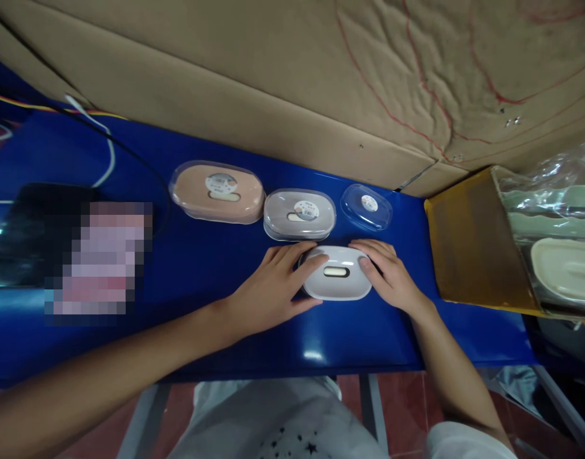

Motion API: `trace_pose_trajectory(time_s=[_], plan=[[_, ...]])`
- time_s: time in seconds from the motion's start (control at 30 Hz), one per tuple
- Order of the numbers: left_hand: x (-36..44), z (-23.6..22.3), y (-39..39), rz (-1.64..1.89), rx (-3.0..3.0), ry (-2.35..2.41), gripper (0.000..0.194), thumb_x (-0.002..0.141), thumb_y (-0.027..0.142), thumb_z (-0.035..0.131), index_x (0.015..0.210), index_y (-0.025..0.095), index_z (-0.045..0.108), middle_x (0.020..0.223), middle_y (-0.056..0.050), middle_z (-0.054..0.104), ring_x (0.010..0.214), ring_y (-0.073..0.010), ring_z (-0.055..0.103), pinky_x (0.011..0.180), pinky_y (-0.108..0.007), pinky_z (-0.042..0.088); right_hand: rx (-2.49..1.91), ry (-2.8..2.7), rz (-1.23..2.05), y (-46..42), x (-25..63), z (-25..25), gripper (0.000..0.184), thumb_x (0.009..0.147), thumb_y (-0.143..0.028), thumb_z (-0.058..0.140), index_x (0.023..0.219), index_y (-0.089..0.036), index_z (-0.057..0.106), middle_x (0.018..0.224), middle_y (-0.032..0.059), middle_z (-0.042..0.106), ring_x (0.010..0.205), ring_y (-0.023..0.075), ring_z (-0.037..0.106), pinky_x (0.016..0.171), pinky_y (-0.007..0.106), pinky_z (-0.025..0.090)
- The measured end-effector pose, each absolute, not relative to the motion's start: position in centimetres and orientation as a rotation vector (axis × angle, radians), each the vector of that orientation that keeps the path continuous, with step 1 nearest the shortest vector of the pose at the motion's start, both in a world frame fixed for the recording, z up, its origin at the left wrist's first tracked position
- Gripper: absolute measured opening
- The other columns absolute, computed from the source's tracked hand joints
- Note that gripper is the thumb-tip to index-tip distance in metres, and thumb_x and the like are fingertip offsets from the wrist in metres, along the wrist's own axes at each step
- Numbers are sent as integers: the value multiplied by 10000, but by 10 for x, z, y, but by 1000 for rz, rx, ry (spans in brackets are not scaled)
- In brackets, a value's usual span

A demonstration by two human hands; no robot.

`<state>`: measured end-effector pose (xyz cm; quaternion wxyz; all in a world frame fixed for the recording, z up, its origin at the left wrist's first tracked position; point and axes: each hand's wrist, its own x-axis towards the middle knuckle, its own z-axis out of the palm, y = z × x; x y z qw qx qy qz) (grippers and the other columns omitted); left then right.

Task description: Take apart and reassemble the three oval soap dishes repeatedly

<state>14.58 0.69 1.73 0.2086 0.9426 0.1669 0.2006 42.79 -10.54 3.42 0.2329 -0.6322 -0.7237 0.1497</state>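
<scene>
A pale grey oval plastic box [343, 288] with a small slot in its top sits on the blue table before me. My left hand [283, 280] grips its left end, thumb on top and fingers round the sides. From the right, my right hand [387, 274] holds the other end, with the thumb on the upper edge. Just behind it stands a grey oval box [278, 215] under a clear lid with a round sticker. A larger peach oval box [192, 188], also clear-lidded, is at its left. A loose clear lid [357, 213] with a round sticker lies behind my right hand.
A cardboard carton [469, 242] at the right holds pale green plastic pieces [564, 268] and clear wrapping. Brown cardboard [254, 76] walls off the back of the blue table [201, 261]. A blurred-out flat item [101, 261] and a white cable [111, 156] are at the left.
</scene>
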Motion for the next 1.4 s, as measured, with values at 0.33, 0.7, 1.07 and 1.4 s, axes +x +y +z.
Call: trace_pose_trajectory(time_s=[0.33,0.7,1.07,1.4], plan=[[146,17,9,552,2539,447,779,854,329,901,1503,218,485,1518,-197,573,1386,-387,585,1094,-532,521,-1739,-2005,430,-107,428,36,375,1148,-355,441,1493,-299,577,1472,96,697,1406,290,619,1180,552,439],[146,16,12,534,2540,459,755,883,381,873,1512,225,485,1532,-198,571,1406,-390,577,1105,-558,511,-1633,-2181,548,-119,415,44,924,933,-457,821,1695,-381,305,1732,135,396,1590,390,409,1243,652,433],[145,22,14,490,2468,474,684,925,437,830,1497,253,505,1562,-173,556,1449,-364,547,1154,-533,483,-1618,-2109,610,-119,416,46,908,933,-436,817,1688,-390,315,1732,122,395,1581,385,434,1238,657,470],[146,15,12,486,2553,476,686,950,445,805,1528,231,502,1584,-197,550,1436,-381,560,1144,-542,468,-1649,-2177,538,-117,416,42,881,952,-464,793,1686,-369,316,1733,141,405,1577,396,437,1215,652,452]])
